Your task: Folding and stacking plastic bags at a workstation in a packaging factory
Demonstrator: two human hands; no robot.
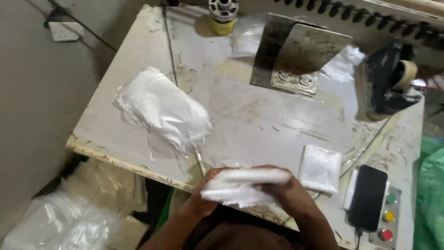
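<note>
Both hands meet at the near edge of the worn white table (259,120), and between them sits a folded white packet in clear plastic (245,186). Left hand (206,194) is curled under the packet's left end, fingers closed up around it from below. Right hand (282,187) comes over the right end, fingers wrapped on top and gripping; the fingertips themselves are tucked behind the plastic, so how tightly they pinch I cannot tell. The packet is held just above the table's front edge, roughly level, its long side running left to right.

Just to the right of it, touching the table near the front edge, lies a small folded white packet (320,167). Further right, at the near right corner, a black phone (367,196) rests on a grey control box with green, yellow and red buttons (387,216).

Over on the left half of the table, well apart from the hands, a loose stack of clear plastic bags (164,109) lies crumpled. At the back, a bent metal plate (296,55) stands bolted down, a yellow spool with a metal cap (223,16) sits at the far edge, and a black tape dispenser (386,81) is at the far right edge. Below the table's left edge, more plastic bags (64,217) are heaped on the floor.
</note>
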